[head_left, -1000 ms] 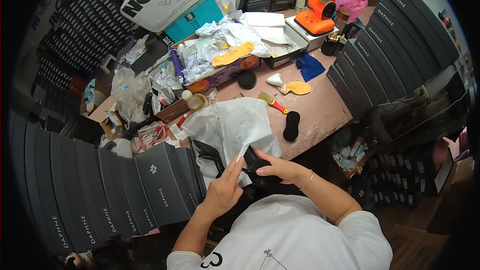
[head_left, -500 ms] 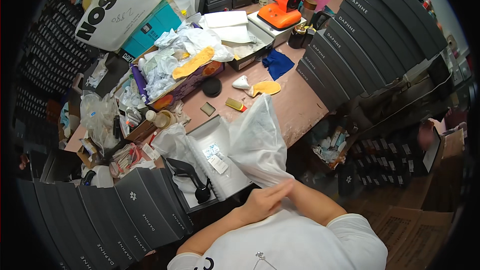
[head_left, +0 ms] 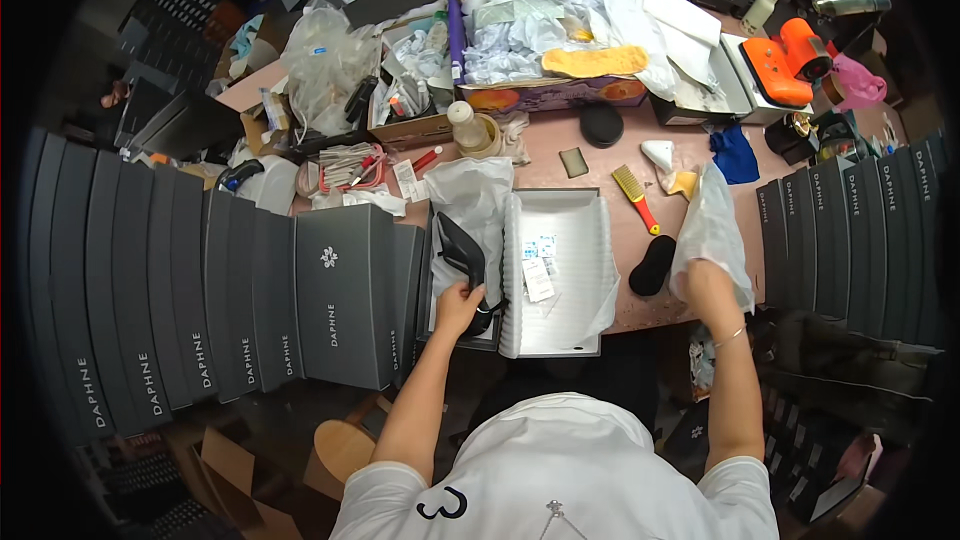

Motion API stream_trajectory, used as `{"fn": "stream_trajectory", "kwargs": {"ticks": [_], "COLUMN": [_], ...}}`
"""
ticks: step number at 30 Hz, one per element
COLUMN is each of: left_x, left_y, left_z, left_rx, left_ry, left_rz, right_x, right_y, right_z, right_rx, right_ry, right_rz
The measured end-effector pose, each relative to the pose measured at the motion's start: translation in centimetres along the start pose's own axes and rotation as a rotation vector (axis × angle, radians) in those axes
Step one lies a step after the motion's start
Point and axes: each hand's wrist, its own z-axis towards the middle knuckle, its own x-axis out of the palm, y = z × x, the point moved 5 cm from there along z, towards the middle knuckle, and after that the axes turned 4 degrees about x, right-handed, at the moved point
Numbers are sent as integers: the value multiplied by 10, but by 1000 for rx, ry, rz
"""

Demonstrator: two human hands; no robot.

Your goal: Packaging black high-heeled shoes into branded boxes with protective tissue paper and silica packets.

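My left hand (head_left: 460,308) is closed on a black heeled shoe (head_left: 462,248). The shoe lies in the left part of an open grey shoe box (head_left: 432,325), beside crumpled white tissue paper (head_left: 472,185). Off to the right, my right hand (head_left: 711,290) grips a thin whitish bag (head_left: 716,215) near its lower end; its fingers are partly hidden and I cannot tell what is inside. Between my hands lies the box's other part, lined with ribbed white padding (head_left: 575,230), with a small white paper tag (head_left: 538,281) on it. A black oval pad (head_left: 652,265) rests left of the bag.
Grey shoe boxes stand in rows at left (head_left: 345,290) and right (head_left: 850,240). Behind the open box are a yellow-and-red brush (head_left: 632,192), a round black lid (head_left: 601,125), a bottle (head_left: 468,125) and a carton of crumpled paper (head_left: 550,98). An orange device (head_left: 780,70) sits far right.
My view has turned. My hands, together at the bag's near end before, have parted: the left has taken hold of the shoe, and the right has carried the bag rightward, uncovering the black pad.
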Motion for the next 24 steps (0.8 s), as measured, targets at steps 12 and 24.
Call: {"fn": "stream_trajectory", "kwargs": {"ticks": [12,24], "left_x": [-17,-109], "left_y": [-103,-123], "left_z": [-105,166], "left_rx": [342,267], "left_ry": [165,108], "left_rz": [-721,-247], "right_x": [86,46], "right_y": [225,110], "right_z": [-64,-85], "right_rx": [-759,-546], "right_ry": [841,451], "right_rz": [1764,1176]}}
